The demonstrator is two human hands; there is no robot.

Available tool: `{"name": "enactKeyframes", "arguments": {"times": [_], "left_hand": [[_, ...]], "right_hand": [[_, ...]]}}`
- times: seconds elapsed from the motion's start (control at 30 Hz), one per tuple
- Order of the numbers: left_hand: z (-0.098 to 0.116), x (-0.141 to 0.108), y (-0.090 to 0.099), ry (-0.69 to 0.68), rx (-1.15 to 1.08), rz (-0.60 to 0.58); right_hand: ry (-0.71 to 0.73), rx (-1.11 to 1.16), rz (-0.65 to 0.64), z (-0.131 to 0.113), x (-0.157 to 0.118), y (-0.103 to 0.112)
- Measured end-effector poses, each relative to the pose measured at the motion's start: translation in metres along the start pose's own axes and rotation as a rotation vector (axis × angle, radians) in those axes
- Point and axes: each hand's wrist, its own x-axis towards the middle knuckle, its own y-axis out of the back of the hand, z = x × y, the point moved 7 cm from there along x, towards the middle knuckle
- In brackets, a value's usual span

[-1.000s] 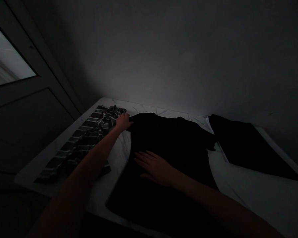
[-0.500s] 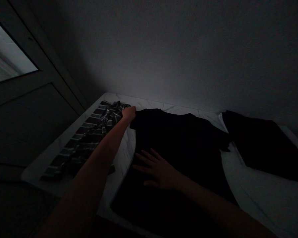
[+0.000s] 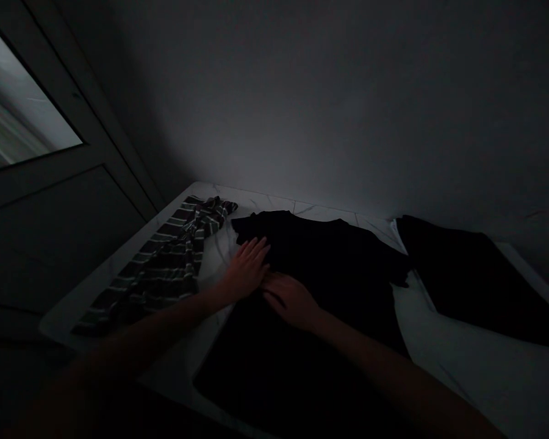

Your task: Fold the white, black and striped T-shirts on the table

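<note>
A black T-shirt lies spread out on a white marble-patterned table, its neckline toward the wall. My left hand rests on the shirt's left side below the sleeve, fingers stretched out and pointing away from me. Close beside it, my right hand lies flat on the shirt, its fingertips reaching the left hand. Neither hand grips the cloth. The scene is very dark, so folds in the black fabric are hard to make out.
A striped garment lies bunched on the table's left part. Dark folded cloth sits at the right, with a pale edge under it. Behind the table rises a grey wall. A door with a window pane stands at the left.
My left hand has let go of the shirt's left sleeve and come down onto its side. My right hand has moved slightly up, meeting the left. The view has shifted a little.
</note>
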Motion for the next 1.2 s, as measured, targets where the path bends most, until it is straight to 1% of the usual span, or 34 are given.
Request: {"name": "enactKeyframes", "arguments": {"times": [0.03, 0.07, 0.1, 0.17, 0.23, 0.37, 0.43, 0.5, 0.6, 0.7, 0.77, 0.83, 0.93, 1.0, 1.1, 1.2], "left_hand": [[0.005, -0.016, -0.005, -0.017, 0.002, -0.023], [0.007, -0.031, -0.009, -0.013, 0.005, -0.044], [0.007, -0.043, -0.011, 0.006, 0.006, -0.06], [0.005, -0.062, -0.008, 0.067, 0.005, -0.085], [0.006, -0.077, 0.0, 0.129, -0.016, -0.113], [0.017, -0.11, 0.02, 0.286, -0.077, -0.162], [0.021, -0.125, 0.027, 0.398, -0.093, -0.182], [0.023, -0.137, 0.031, 0.506, -0.119, -0.197], [0.024, -0.145, 0.033, 0.621, -0.183, -0.241], [0.022, -0.146, 0.033, 0.693, -0.233, -0.334], [0.022, -0.145, 0.034, 0.702, -0.235, -0.37], [0.024, -0.143, 0.035, 0.678, -0.244, -0.364], [0.034, -0.143, 0.035, 0.637, -0.344, -0.358], [0.047, -0.142, 0.036, 0.591, -0.422, -0.386], [0.073, -0.135, 0.042, 0.453, -0.473, -0.433], [0.099, -0.127, 0.045, 0.296, -0.477, -0.494]], "right_hand": [[-0.087, -0.026, 0.075, 0.016, 0.007, 0.007], [-0.163, -0.067, 0.124, 0.031, 0.016, 0.013], [-0.218, -0.115, 0.138, 0.044, 0.025, 0.017], [-0.281, -0.211, 0.088, 0.065, 0.049, 0.019], [-0.323, -0.276, 0.03, 0.079, 0.076, 0.022], [-0.382, -0.285, 0.042, 0.093, 0.132, 0.032], [-0.358, -0.264, 0.035, 0.096, 0.16, 0.032], [-0.328, -0.236, 0.003, 0.099, 0.185, 0.026], [-0.335, -0.169, -0.042, 0.106, 0.212, 0.016], [-0.36, -0.075, -0.046, 0.113, 0.226, 0.012], [-0.375, -0.006, 0.011, 0.118, 0.228, 0.016], [-0.389, 0.072, 0.119, 0.125, 0.223, 0.027], [-0.429, 0.221, 0.304, 0.145, 0.2, 0.052], [-0.471, 0.331, 0.408, 0.164, 0.174, 0.071], [-0.538, 0.467, 0.533, 0.192, 0.127, 0.097], [-0.605, 0.55, 0.614, 0.214, 0.079, 0.112]]}}
